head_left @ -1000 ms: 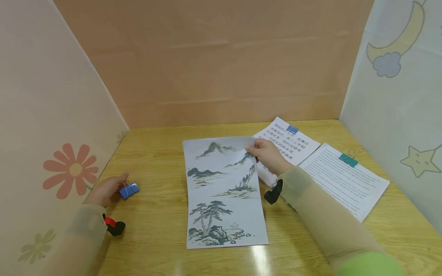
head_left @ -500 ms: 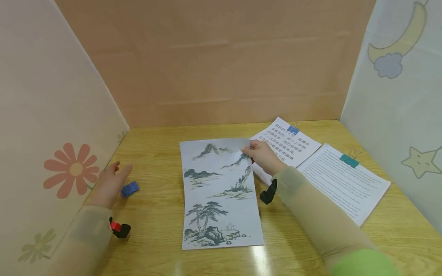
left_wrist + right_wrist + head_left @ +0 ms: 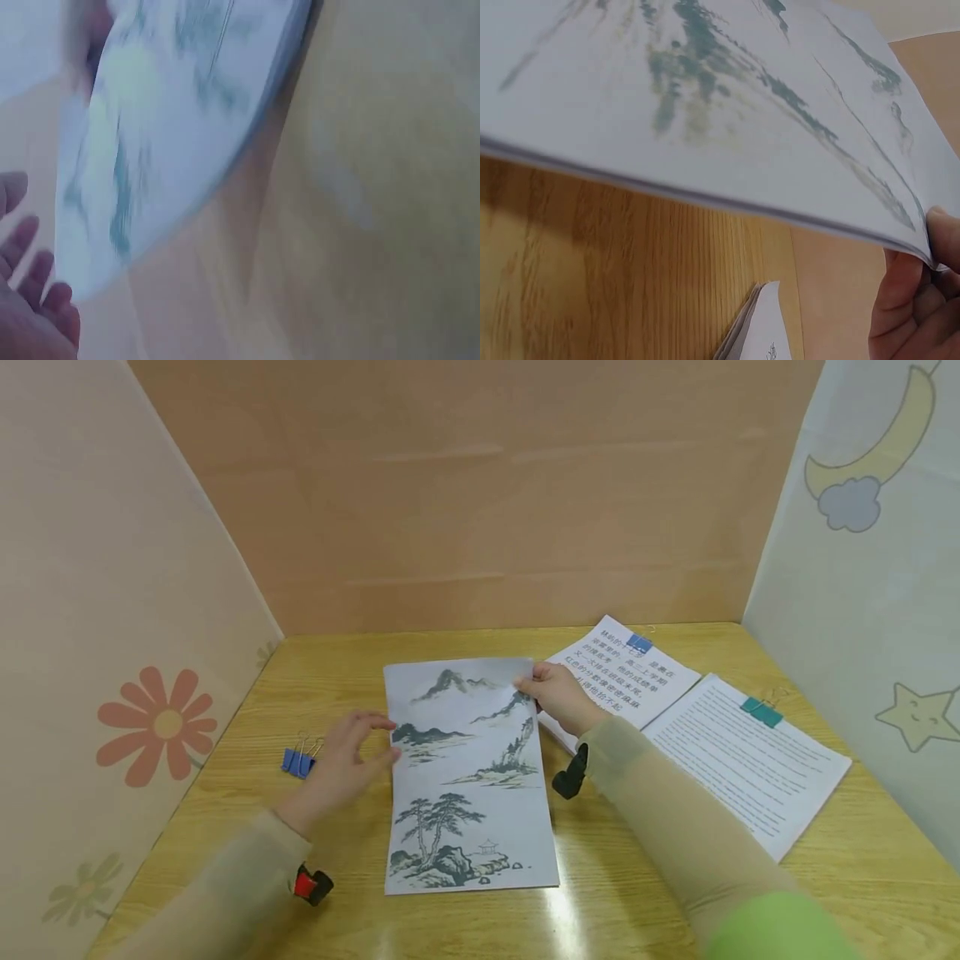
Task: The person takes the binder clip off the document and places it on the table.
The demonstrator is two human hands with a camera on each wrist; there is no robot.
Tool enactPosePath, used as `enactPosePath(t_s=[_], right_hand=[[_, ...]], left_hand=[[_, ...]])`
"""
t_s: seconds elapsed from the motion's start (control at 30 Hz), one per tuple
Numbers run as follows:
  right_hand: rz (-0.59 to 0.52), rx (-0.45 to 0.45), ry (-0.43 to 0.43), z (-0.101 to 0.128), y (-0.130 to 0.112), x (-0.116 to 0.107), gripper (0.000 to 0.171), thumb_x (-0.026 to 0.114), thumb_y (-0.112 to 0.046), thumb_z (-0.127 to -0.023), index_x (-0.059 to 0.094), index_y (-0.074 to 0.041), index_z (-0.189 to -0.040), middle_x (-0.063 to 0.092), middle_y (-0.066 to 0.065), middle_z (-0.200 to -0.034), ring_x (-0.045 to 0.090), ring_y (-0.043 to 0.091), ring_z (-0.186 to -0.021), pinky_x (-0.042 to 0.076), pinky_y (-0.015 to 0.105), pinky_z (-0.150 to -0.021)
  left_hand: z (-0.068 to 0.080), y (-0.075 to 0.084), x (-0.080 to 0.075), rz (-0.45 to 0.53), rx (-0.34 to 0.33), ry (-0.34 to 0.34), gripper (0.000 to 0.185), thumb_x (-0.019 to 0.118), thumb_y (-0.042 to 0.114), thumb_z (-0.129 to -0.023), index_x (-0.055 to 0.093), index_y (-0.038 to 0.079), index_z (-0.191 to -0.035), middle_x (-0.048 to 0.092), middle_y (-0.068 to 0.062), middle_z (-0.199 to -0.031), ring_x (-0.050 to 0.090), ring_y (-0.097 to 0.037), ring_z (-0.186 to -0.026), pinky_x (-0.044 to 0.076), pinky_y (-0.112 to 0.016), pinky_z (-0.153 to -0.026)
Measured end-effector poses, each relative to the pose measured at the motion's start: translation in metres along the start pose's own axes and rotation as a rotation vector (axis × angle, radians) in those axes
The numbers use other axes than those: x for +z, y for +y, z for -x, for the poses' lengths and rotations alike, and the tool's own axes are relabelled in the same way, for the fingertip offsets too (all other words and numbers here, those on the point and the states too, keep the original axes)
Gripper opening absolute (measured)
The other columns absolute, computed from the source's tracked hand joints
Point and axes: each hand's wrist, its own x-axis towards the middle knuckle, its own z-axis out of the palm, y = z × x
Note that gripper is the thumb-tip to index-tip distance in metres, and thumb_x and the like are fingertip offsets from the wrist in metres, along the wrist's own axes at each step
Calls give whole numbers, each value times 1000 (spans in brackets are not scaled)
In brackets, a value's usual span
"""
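Note:
A thin stack of landscape-painting sheets [image 3: 465,777] lies on the wooden table [image 3: 352,677] in the middle. My right hand [image 3: 553,692] pinches its upper right corner and lifts that edge off the wood. The right wrist view shows the raised stack [image 3: 705,97] from below, with my fingers [image 3: 904,300] curled on its edge. My left hand [image 3: 352,758] is open with straight fingers, its fingertips at the sheets' left edge. In the blurred left wrist view the sheets [image 3: 172,112] are ahead of my fingers [image 3: 34,300]. A blue binder clip [image 3: 298,762] lies on the table just left of that hand.
Two text stacks lie at the right: one held by a blue clip [image 3: 639,643], one [image 3: 750,760] held by a teal clip [image 3: 761,712]. Panels wall the table on the left, the back and the right.
My left hand let go of the blue binder clip and moved right to the sheets' left edge. The clip now lies on the table. The sheets shifted slightly left.

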Motion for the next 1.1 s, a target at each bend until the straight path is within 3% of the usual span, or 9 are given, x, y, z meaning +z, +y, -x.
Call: enactPosePath(t_s=[0.1,0.23,0.37,0.47,0.57,0.67,0.93,1.1], right_hand=[[15,7,6,-3,0,4,19,54,-17,-100,63,1,-101,63,4,-80,57,15,-64,50,32,-64],[27,18,16,-6,1,10,18,54,-17,-100,61,-1,-97,58,3,-74,51,18,-63,48,38,-67],[13,32,26,-11,4,14,19,55,-17,-99,55,-3,-86,44,1,-63,40,18,-57,40,39,-63],[-39,39,21,-15,4,18,15,56,-15,-99,58,-4,-89,49,0,-64,42,16,-56,40,35,-61],[-83,52,0,-19,4,23,14,55,-14,-99,64,-3,-102,64,3,-79,57,14,-64,48,31,-64],[-47,59,-22,-21,2,28,21,54,-15,-100,64,-2,-113,69,9,-95,64,16,-72,52,30,-67],[88,79,-12,-23,5,34,31,54,-20,-100,58,-7,-128,67,11,-108,65,19,-84,53,33,-73],[126,120,-31,-21,6,36,52,53,-23,-100,36,-11,-148,56,12,-127,62,24,-100,51,39,-86]], left_hand=[[8,15,24,-22,164,-171,24,72,26,-88,63,13,-107,48,-7,-131,39,-32,-122,39,-52,-91],[22,30,44,-133,255,-404,21,75,35,-84,61,24,-96,49,2,-131,39,-23,-126,30,-52,-101],[32,37,52,-301,362,-529,26,73,43,-83,57,28,-95,48,5,-133,39,-19,-126,32,-47,-101],[36,38,53,-382,433,-553,26,71,44,-83,56,28,-98,48,4,-132,39,-18,-126,35,-45,-99],[37,36,54,-415,452,-567,25,70,41,-84,58,27,-102,50,4,-129,44,-17,-121,39,-41,-98],[38,33,58,-436,449,-582,27,69,41,-86,61,25,-106,52,5,-125,48,-15,-115,44,-37,-95],[38,33,64,-462,416,-590,30,67,43,-86,61,25,-109,53,6,-121,49,-14,-110,46,-35,-93],[38,36,65,-485,422,-582,37,67,43,-86,60,25,-117,53,6,-119,50,-15,-109,46,-35,-92]])
